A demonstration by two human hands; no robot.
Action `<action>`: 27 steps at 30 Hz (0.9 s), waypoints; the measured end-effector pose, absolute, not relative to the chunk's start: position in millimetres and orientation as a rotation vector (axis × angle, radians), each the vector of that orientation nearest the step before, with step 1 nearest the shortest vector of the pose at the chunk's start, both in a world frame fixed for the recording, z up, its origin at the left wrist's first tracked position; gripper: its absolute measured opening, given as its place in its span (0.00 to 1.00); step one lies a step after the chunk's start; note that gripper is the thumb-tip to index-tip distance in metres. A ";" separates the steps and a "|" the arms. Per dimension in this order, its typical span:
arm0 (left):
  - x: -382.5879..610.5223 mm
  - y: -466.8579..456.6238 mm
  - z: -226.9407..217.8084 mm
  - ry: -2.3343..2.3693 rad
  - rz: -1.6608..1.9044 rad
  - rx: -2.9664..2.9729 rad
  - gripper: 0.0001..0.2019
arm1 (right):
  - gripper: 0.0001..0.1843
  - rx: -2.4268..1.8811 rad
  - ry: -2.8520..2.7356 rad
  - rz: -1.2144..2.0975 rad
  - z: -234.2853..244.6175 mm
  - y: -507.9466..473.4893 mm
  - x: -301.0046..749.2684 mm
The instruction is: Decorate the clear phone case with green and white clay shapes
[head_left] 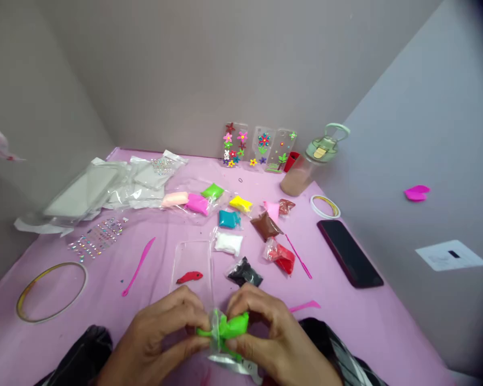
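Observation:
My left hand [156, 332] is closed in a pinch on a thin end of bright green modelling clay [237, 325]. My right hand [273, 332] grips the clay's clear packet [225, 362] from the other side, with a lump of the clay showing between its thumb and fingers. The packet's silvery edge hangs below. Just beyond my hands lies a transparent phone case [191, 249] with a red clay shape [189, 277] on it; its near end is hidden behind my left hand. A packet of black clay [244, 272] rests beyond my right hand.
Several clay packets, including white [228, 243] and brown [266, 226], lie mid-table. Pink tools [140, 265], a tape ring [51, 292] and a phone [349, 253] flank them. Decorated cases [235, 145] and a bottle [306, 166] stand at the back.

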State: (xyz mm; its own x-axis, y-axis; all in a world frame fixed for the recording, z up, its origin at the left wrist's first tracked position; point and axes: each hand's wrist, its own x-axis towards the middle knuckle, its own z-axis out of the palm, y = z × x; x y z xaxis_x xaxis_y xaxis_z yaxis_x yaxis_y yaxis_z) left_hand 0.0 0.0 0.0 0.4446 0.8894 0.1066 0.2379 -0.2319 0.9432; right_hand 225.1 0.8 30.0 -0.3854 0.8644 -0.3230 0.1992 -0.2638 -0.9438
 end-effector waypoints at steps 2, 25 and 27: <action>1.3 -3.0 -2.4 0.979 0.849 1.742 0.06 | 0.13 -1.256 -1.446 1.734 30.4 0.4 225.4; 18.1 -13.5 -7.5 0.899 0.921 1.940 0.12 | 0.15 -1.235 -1.186 1.959 19.2 -6.0 220.4; 15.9 -13.7 -10.0 0.912 0.879 2.059 0.09 | 0.18 -1.215 -1.158 2.017 19.3 -5.0 221.5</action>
State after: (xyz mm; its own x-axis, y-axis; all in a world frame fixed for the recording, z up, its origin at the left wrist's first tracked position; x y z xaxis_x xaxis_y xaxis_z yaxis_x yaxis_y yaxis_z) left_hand 15.9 -13.7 -10.0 0.5198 0.8030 0.2917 0.3216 -0.5002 0.8039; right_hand 221.5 -5.0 19.3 -0.4680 0.7624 -0.4469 0.0017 -0.5049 -0.8632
